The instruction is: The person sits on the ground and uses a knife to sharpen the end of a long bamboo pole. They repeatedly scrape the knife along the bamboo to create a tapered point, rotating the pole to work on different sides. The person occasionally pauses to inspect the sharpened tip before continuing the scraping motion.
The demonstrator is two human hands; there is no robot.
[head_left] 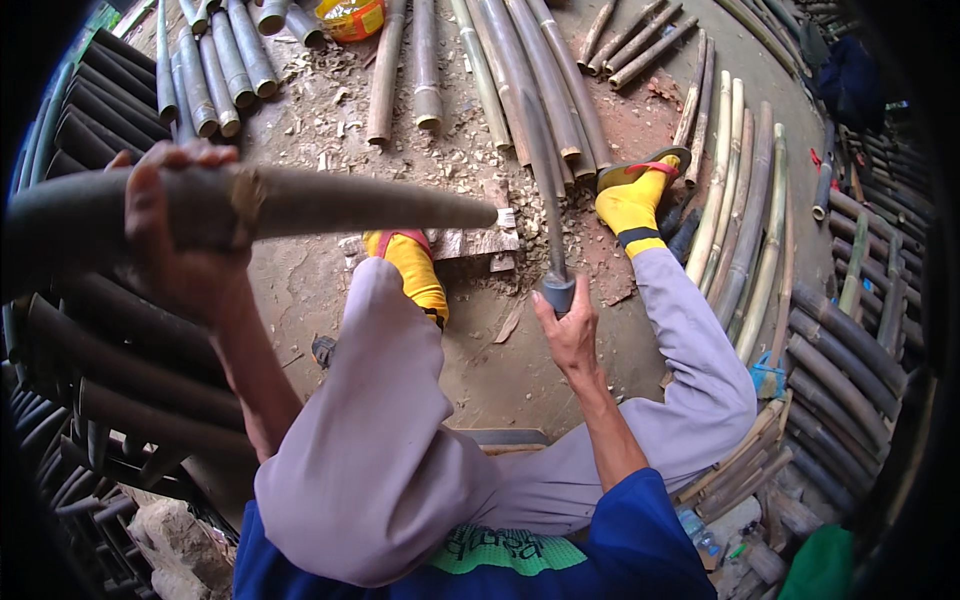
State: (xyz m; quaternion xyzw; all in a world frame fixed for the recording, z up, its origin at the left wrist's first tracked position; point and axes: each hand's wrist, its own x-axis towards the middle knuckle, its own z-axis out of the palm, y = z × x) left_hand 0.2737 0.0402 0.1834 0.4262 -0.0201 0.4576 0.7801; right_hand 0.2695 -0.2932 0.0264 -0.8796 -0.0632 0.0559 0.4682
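Observation:
My left hand (190, 275) is wrapped round a thick brown bamboo pole (350, 203), raised at the left. The pole runs nearly level, its far end above a notched wooden block (470, 243) on the ground. A pale worn ring marks the pole just right of my fingers. In my right hand (573, 332) is the dark handle (558, 293) of a machete. Its long narrow blade (551, 215) points away from me, over wood chips and close to bamboo poles lying beyond. Blade and held pole are apart.
Bamboo poles (525, 80) lie on the ground ahead, with more (765, 220) to the right. Dark poles are stacked at the left (140, 340) and the far right (845, 390). Wood chips (340, 110) litter the ground. A yellow-red container (350, 18) stands at the back.

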